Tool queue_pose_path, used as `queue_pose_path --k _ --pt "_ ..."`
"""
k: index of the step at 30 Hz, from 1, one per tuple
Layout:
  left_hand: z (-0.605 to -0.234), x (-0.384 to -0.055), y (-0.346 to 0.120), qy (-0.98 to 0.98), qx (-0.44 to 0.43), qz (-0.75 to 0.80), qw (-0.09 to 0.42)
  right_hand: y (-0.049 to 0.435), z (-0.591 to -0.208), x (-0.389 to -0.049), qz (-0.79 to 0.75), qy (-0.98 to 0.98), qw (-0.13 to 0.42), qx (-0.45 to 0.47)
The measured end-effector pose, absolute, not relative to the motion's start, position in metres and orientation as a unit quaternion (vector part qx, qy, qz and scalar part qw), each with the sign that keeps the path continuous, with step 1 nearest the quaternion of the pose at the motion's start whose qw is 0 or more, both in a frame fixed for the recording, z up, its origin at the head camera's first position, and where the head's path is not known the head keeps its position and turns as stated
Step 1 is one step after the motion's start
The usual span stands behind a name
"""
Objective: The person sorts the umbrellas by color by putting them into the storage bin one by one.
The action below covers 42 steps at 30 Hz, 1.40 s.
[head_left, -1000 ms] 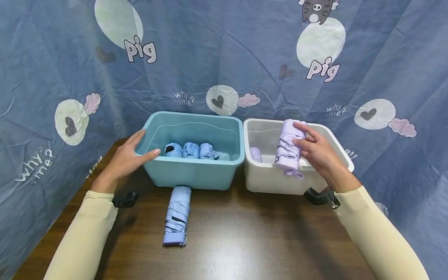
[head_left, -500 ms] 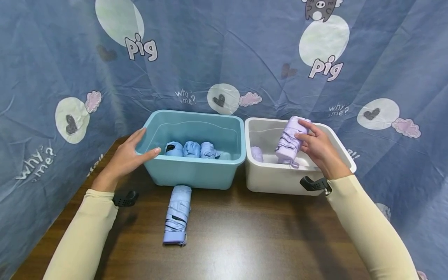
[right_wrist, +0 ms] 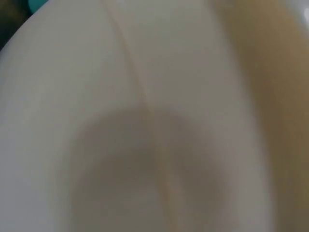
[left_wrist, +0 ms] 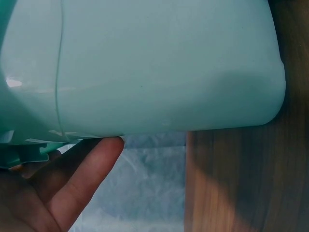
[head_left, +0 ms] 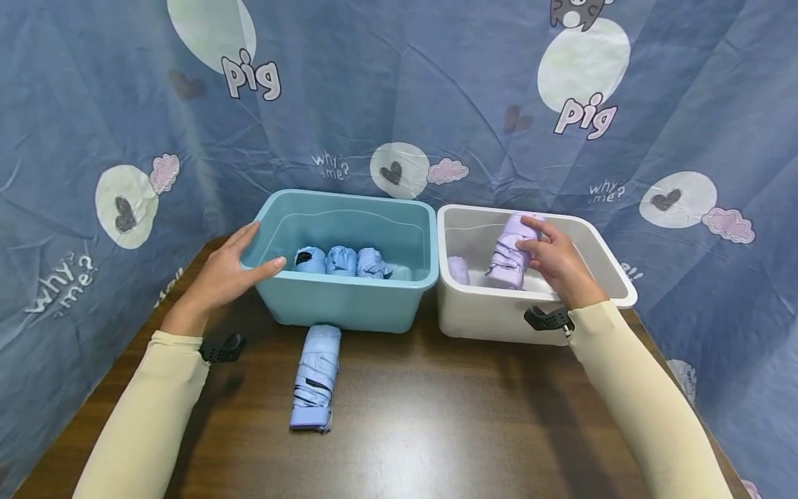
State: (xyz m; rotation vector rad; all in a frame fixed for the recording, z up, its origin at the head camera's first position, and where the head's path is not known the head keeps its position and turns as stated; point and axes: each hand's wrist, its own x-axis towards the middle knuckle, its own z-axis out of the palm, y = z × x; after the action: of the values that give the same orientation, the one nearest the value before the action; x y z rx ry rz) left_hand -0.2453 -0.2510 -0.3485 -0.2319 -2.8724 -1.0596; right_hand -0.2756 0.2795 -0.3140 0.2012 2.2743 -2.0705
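Note:
My right hand (head_left: 557,263) grips a lavender folded umbrella (head_left: 510,253) from its right side. The umbrella leans inside the white bin (head_left: 499,326), its lower end below the front rim. Another lavender umbrella (head_left: 458,270) lies in that bin, to the left. My left hand (head_left: 227,277) rests at the left end of the teal bin (head_left: 343,308), thumb at the front rim and fingers extended along the side. In the left wrist view, a fingertip of that hand (left_wrist: 82,188) meets the bin wall (left_wrist: 169,72). Inside the teal bin lie three light blue folded umbrellas (head_left: 341,261).
A light blue folded umbrella (head_left: 314,381) lies on the brown table (head_left: 436,416) in front of the teal bin. The two bins stand side by side against a blue printed cloth (head_left: 349,83). The right wrist view mostly holds the blurred white bin wall (right_wrist: 87,96).
My right hand has moved left and down, taking the lavender umbrella deeper into the white bin. My left hand keeps its place at the teal bin.

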Motion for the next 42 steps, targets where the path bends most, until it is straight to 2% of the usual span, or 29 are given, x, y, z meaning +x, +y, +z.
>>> queue_pose_path --k 15,31,42 --pt "-0.349 -0.246 -0.250 -0.934 -0.077 -0.347 0.035 0.280 -0.326 -0.283 -0.616 0.783 0.050 0.077" --pt "-0.349 -0.245 -0.250 -0.933 -0.073 -0.351 0.032 0.275 -0.334 -0.285 -0.559 0.819 0.122 0.043" --pt "-0.350 -0.246 -0.251 -0.935 -0.075 -0.347 0.029 0.274 -0.331 -0.283 -0.553 0.823 0.120 0.047"
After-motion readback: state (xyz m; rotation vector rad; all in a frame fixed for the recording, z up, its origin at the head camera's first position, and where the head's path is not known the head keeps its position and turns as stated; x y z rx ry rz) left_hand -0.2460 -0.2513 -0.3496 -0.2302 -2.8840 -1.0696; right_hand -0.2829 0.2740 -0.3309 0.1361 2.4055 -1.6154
